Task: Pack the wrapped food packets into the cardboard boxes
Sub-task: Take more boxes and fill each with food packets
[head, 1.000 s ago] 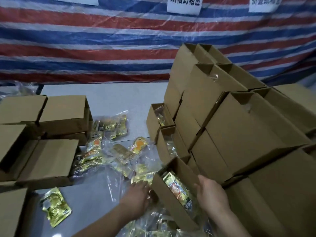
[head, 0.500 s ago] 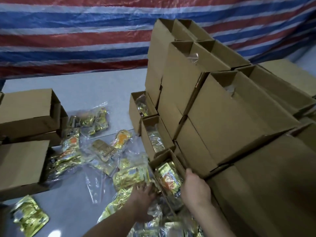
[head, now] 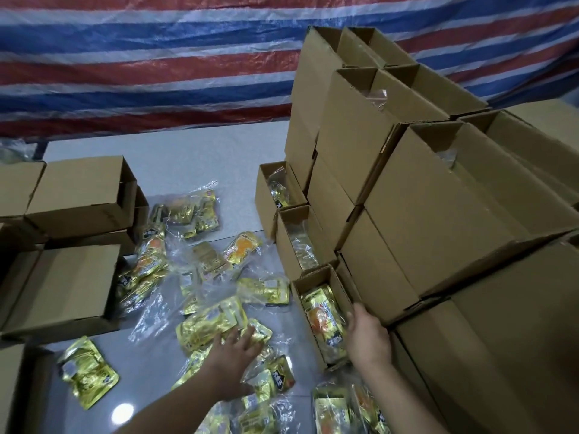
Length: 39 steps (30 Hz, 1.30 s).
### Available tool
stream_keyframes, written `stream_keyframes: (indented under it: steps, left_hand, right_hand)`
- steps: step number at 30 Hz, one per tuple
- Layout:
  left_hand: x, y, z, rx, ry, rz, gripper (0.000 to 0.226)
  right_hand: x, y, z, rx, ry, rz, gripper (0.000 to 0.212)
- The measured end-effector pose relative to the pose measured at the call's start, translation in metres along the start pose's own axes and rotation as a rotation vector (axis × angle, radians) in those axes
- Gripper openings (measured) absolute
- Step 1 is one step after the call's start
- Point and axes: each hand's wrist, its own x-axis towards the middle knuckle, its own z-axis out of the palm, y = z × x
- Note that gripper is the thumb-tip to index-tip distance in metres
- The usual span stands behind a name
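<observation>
Gold wrapped food packets (head: 206,264) in clear bags lie scattered over the grey table (head: 188,158). My left hand (head: 233,355) lies flat with spread fingers on a gold packet (head: 210,327) near the front. Just right of it stands a small open cardboard box (head: 300,288) with a gold and orange packet (head: 324,321) inside. My right hand (head: 366,338) rests against that box's right wall, fingers pointing away from me. Two more open boxes (head: 283,220) with packets stand behind it in a row.
A tall stack of cardboard boxes (head: 423,189) fills the right side, right beside my right hand. More boxes (head: 78,195) sit at the left. One lone packet (head: 87,371) lies at the front left. A striped tarp (head: 156,57) hangs behind the table.
My left hand has slid left, off the box's side and onto the packets on the table. My right hand stays at the box's right wall. The view has tilted down.
</observation>
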Motion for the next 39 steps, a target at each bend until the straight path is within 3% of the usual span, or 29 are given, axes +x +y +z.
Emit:
stream_keyframes:
  steps: [7, 12, 14, 17, 19, 23, 27, 31, 34, 36, 39]
  left_hand:
    - [-0.017, -0.007, -0.008, 0.026, -0.007, -0.090, 0.093]
    - [-0.016, 0.039, -0.025, -0.023, 0.154, -0.045, 0.068]
    - [-0.018, 0.056, -0.023, -0.072, 0.207, 0.033, 0.064]
    - [-0.026, 0.064, -0.015, -0.045, 0.158, 0.148, 0.065]
    - [-0.036, 0.056, -0.011, -0.047, 0.105, 0.143, 0.064]
    - [-0.060, 0.034, -0.013, -0.159, 0.138, 0.093, 0.063]
    - [-0.086, 0.001, -0.023, -0.366, 0.275, -0.061, 0.057]
    - [-0.117, -0.052, -0.023, -0.507, 0.423, -0.315, 0.046]
    - [-0.141, -0.103, -0.014, -0.477, 0.509, -0.599, 0.038]
    - [-0.156, -0.138, -0.003, -0.456, 0.508, -0.832, 0.040]
    - [-0.179, -0.179, 0.022, -0.444, 0.382, -1.112, 0.063]
  right_hand:
    - [0.004, 0.003, 0.006, 0.131, 0.060, -0.020, 0.020]
    - [-0.006, -0.008, -0.005, 0.144, 0.206, -0.243, 0.025]
    - [-0.007, -0.013, -0.008, 0.147, 0.199, -0.349, 0.023]
    - [-0.012, -0.025, -0.004, 0.092, 0.074, -0.448, 0.013]
    - [-0.017, -0.035, 0.002, 0.080, 0.008, -0.469, 0.011]
    - [-0.020, -0.057, 0.014, 0.056, 0.068, -0.519, 0.010]
    - [-0.018, -0.083, 0.023, 0.097, 0.120, -0.626, 0.010]
    - [-0.018, -0.108, 0.041, 0.035, -0.027, -0.730, 0.009]
    - [-0.019, -0.130, 0.056, 0.038, -0.103, -0.789, 0.006]
    - [-0.025, -0.144, 0.063, 0.056, -0.148, -0.821, 0.014]
    - [-0.036, -0.163, 0.068, 0.037, -0.193, -0.886, 0.006]
